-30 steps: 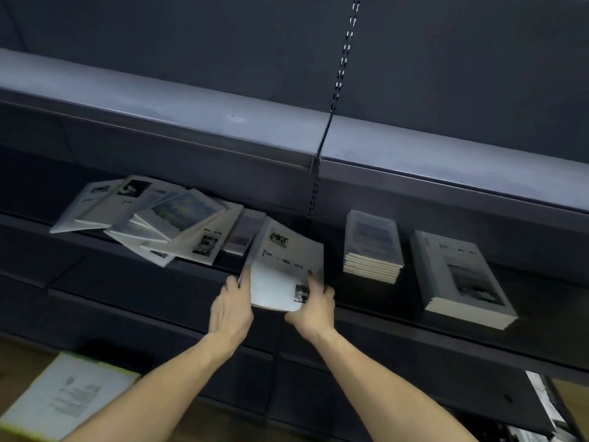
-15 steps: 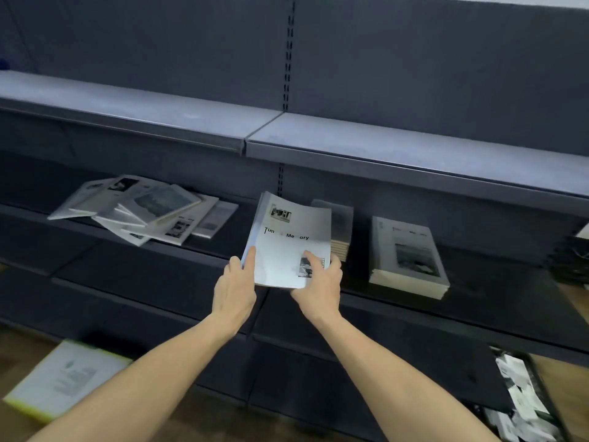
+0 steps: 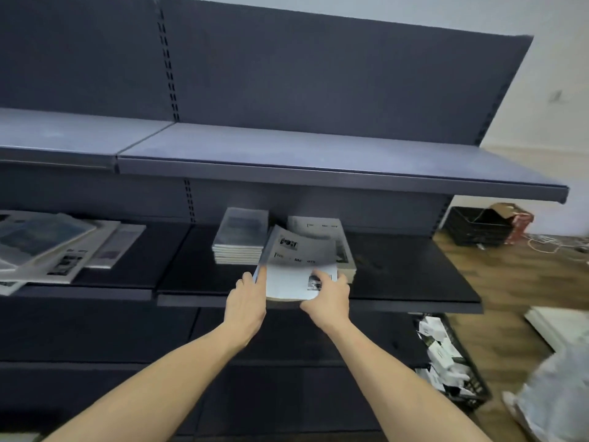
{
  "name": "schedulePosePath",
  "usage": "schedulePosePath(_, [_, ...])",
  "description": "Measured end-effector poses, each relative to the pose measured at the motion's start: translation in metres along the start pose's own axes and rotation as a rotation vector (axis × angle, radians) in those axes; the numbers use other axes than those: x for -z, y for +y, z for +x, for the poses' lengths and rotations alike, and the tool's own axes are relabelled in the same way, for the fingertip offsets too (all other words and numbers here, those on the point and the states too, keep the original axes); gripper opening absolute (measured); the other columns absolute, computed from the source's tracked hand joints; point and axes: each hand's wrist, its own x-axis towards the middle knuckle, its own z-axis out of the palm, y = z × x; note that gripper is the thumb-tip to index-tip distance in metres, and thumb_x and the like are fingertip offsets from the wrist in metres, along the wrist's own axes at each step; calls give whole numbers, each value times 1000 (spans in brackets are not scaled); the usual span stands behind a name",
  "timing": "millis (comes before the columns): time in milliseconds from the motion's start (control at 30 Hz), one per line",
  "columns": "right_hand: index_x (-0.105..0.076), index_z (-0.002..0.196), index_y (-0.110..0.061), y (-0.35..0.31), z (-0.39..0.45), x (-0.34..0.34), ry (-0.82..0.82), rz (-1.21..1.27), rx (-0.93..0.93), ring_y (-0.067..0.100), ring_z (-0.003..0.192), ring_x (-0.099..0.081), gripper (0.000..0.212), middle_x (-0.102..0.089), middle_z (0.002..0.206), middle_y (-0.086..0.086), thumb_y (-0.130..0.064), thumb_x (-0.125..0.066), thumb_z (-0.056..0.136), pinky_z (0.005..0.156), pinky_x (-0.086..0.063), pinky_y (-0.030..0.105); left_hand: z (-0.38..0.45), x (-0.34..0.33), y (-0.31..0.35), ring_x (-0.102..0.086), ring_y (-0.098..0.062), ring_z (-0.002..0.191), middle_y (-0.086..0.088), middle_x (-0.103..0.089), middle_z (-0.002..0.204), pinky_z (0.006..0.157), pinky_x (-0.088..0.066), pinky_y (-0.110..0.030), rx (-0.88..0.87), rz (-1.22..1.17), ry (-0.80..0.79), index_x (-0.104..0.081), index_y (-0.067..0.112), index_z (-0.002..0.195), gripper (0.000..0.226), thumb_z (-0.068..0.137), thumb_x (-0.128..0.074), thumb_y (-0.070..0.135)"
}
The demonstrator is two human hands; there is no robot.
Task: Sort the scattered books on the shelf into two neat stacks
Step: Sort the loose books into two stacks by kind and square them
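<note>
Both hands hold one thin white paperback above the right-hand stack on the dark shelf. Its cover is partly legible: "Tim… Me…ory". Left hand grips the spine edge; right hand pinches the lower corner. Scattered books lie far left.

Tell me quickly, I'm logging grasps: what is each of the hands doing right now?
Left hand: grips the left edge of the white paperback book with black lettering.
Right hand: holds the same book's lower right corner, thumb on its cover.

dim, motion-blurred view with wide-angle edge distortion.
</note>
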Motion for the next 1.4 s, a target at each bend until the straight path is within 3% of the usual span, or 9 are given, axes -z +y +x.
schedulePosePath(267, [-45,135,-29,39,41,20,-85,-239,-88,29,124,-34,74,-29,138,9,-18,-76,68,90,-49,35,25,-34,48,-57,-24,104,-12,-45,126,76,-51,-32,21,-76,-234,-10,13,152,82,85,-56,9])
schedulePosePath(433, [-49,134,-28,45,80,19,-35,-346,-68,35,120,-46,67,-29,143,13,-21,-74,72,96,-47,39,53,-45,60,-56,-29,108,-16,-46,129,82,-50,-36,-33,-159,-216,3,15,155,89,92,-54,41])
schedulePosePath(533, [-45,139,-32,51,103,19,-39,-382,-54,36,123,-48,72,-16,155,12,-23,-75,74,97,-49,40,69,-50,65,-54,-30,110,-16,-45,131,83,-49,-37,-68,-120,-206,-6,18,155,80,95,-45,53])
schedulePosePath(633, [-42,141,-36,62,121,20,-66,-414,-35,37,131,-40,78,-11,158,9,-38,-79,72,94,-51,40,79,-54,66,-53,-30,112,-13,-44,134,83,-47,-38,-104,-133,-174,-24,20,150,61,98,-43,47])
schedulePosePath(767, [-40,143,-39,69,129,22,-37,-523,45,36,132,-36,82,-23,155,6,-51,-78,71,101,-44,44,91,-55,69,-53,-30,113,-11,-47,133,83,-46,-37,-95,-97,-148,-33,20,145,54,98,-47,44])
schedulePosePath(1000, [-19,152,-30,71,148,28,-206,-559,76,36,142,-20,100,-16,157,10,-68,-67,73,112,-33,43,109,-49,75,-41,-34,125,-16,-32,143,90,-46,-40,-28,-60,-221,-29,26,147,59,96,-52,45])
schedulePosePath(1133, [-9,155,-28,74,154,25,-274,-493,74,36,145,-19,90,1,161,17,-67,-52,87,107,-38,42,119,-50,76,-43,-30,126,-12,-37,143,91,-46,-38,14,-154,-262,-29,23,145,55,97,-53,37])
schedulePosePath(1300, [-30,150,-31,79,170,30,-243,-421,120,31,137,-34,70,-27,155,10,-54,-59,90,104,-43,41,132,-43,86,-59,-28,108,-10,-58,122,74,-48,-34,60,-168,-249,-41,18,132,41,96,-58,31])
schedulePosePath(1400, [-39,144,-32,81,180,36,-271,-354,127,27,134,-38,69,-37,147,5,-50,-68,85,106,-41,39,137,-46,86,-61,-28,105,-9,-61,117,77,-52,-37,69,-191,-249,-44,17,127,39,94,-61,28])
